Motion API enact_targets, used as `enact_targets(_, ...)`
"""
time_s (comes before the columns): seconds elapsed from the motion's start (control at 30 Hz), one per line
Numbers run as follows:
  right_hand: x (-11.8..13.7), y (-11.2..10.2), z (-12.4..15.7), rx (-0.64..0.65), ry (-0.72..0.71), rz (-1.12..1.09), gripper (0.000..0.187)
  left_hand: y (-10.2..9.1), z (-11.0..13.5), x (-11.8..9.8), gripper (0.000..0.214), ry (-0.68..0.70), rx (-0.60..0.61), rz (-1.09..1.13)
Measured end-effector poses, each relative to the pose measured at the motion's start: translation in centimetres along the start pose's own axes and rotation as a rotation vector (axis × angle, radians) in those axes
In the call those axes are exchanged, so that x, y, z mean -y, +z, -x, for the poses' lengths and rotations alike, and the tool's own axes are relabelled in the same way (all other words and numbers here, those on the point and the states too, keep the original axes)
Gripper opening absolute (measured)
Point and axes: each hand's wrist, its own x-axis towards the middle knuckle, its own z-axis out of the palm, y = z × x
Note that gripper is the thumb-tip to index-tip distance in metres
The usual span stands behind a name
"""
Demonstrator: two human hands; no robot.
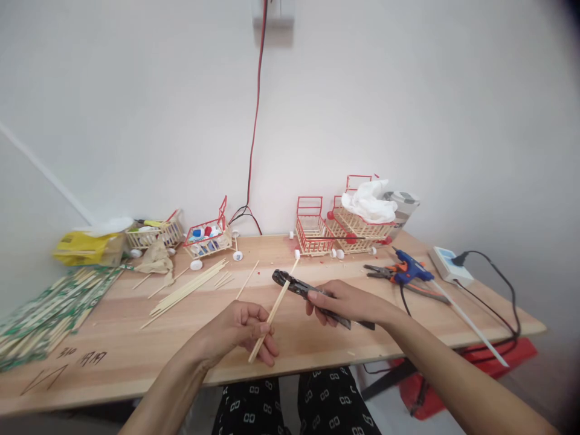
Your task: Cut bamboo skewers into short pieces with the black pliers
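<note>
My left hand [251,331] pinches a pair of pale wooden chopsticks [274,312] near their thick lower end, above the table's front part. They slant up and to the right. My right hand [338,302] is closed around the handles of dark pliers [294,286], whose head points left and lies at the chopsticks near their thin end. Whether the jaws bite on the wood I cannot tell. Behind my left hand lies a single thin stick [247,280]. Further left is a row of loose chopsticks [185,294], with a few short cut pieces [223,280] beside it.
Small stick-built carts [312,234] with red rims and white wheels stand along the wall. On the right are a blue glue gun [411,267] over orange-handled pliers [383,272], and a power strip [448,264] with cables. Wrapped chopsticks [54,308] are piled at left.
</note>
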Motion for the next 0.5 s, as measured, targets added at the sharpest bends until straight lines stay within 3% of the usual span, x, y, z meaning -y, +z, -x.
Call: enact_targets(0.5, -1.1, 1.7, -1.8, -0.200, 0.026, 0.253, 0.061, -0.9, -0.9, 0.8, 0.029, -0.043, -0.056, -0.064)
